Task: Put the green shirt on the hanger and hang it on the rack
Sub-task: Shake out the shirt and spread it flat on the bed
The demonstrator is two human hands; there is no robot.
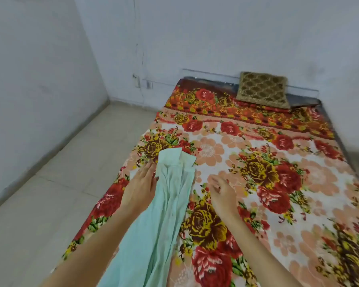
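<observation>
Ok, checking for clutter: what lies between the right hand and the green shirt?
Only floral blanket between right hand and green shirt, head view.

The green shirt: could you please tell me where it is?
In the head view, the green shirt lies bunched at the left side of the floral bedspread, between the left hand touching it and the right hand nearby.

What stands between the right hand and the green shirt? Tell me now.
Nothing visible: only bare floral bedspread separates the right hand from the green shirt. Neither hanger nor rack is in view.
</observation>
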